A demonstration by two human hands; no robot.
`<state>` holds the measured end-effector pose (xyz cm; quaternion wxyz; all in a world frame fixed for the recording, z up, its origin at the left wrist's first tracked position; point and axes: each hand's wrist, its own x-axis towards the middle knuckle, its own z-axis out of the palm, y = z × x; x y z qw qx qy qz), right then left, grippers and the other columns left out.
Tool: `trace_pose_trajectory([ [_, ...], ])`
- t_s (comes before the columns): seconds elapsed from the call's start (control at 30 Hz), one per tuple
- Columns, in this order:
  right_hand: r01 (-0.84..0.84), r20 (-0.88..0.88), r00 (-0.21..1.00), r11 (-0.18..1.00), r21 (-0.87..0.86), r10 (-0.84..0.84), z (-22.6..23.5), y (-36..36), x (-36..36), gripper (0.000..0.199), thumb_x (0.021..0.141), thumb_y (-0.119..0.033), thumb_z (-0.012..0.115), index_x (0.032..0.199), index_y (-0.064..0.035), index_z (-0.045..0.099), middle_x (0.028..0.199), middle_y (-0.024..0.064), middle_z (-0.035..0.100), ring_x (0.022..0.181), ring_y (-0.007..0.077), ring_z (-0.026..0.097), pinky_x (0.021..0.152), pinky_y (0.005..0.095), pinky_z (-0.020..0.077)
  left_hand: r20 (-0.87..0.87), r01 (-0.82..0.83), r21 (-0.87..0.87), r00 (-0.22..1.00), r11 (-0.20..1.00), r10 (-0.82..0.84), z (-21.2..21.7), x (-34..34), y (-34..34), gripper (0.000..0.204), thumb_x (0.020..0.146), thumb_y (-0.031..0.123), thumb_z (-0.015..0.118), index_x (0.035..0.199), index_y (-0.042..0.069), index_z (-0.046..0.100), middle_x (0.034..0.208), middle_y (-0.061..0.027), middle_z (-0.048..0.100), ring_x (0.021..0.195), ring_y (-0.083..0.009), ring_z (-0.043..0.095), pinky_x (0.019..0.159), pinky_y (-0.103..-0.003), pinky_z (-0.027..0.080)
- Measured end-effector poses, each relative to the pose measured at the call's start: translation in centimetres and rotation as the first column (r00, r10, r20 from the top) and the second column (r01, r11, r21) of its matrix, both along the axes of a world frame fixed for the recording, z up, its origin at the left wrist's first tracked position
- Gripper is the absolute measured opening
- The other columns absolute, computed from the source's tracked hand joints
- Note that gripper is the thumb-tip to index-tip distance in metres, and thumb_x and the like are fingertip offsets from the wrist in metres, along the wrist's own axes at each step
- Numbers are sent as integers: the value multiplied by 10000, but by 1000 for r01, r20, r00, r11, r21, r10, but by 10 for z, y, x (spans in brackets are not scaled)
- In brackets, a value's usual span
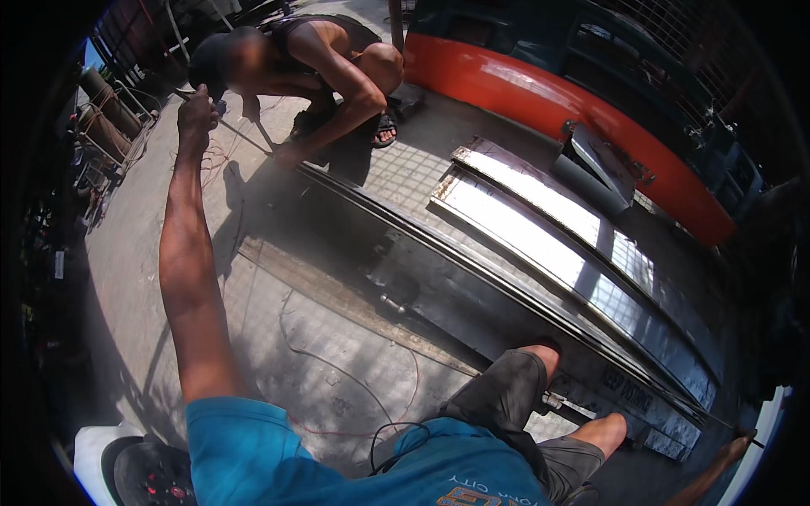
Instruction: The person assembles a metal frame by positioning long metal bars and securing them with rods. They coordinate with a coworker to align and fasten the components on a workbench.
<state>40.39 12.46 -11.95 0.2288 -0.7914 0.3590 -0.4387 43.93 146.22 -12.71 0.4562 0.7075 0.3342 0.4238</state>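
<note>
- While the left hand (197, 116) is curled into a fist, its grip is closed on a thin rod (245, 136) that slants toward the near end of a crouching co-worker's reach
- At the lower right rim, the right hand (742, 440) is at a thin dark tip (759, 444); it is too small and shadowed to tell how tightly its grip is closed
- The left arm is stretched nearly straight, up and away from the body; the right forearm slants up from the lower edge
- Between the hands, the long metal bar (472, 259) runs diagonally above the floor (337, 392), its far end by the co-worker (337, 76), whose arm reaches down to it
- Beyond the bar lie two pale metal panels (515, 223), side by side, before an orange-red panel (523, 94)
- A wooden plank (337, 297) and a dark cable (337, 365) lie on the near side
</note>
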Motion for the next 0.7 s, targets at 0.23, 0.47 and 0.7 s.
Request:
trace_pose_trajectory([
  [0.23, -75, 50, 996, 997, -15, 76, -10, -5, -3, 474, 1067, -370, 480, 1263, 42, 606, 1097, 185, 686, 1006, 303, 656, 927, 382, 521, -36, -48, 26, 998, 999, 49, -2, -2, 9, 436, 1017, 444, 568, 898, 28, 628, 730, -44, 596, 596, -108, 568, 509, -275, 449],
  [0.47, -116, 60, 991, 992, -47, 119, -15, -4, -3, 529, 1070, -437, 482, 1229, 45, 632, 1050, 159, 693, 967, 287, 657, 916, 380, 520, -19, -35, -52, 999, 998, 34, -5, -12, -7, 454, 1046, 429, 505, 802, 65, 625, 617, 8, 533, 500, -91, 469, 479, -280, 362],
  [0.7, -210, 101, 971, 975, -70, 217, -20, 8, 10, 540, 1075, -472, 494, 1173, 34, 659, 977, 117, 686, 920, 249, 655, 889, 364, 524, -99, -146, -13, 985, 989, 144, -18, -24, -9, 446, 1048, 420, 498, 750, 107, 608, 606, 20, 518, 490, -89, 460, 480, -269, 378],
])
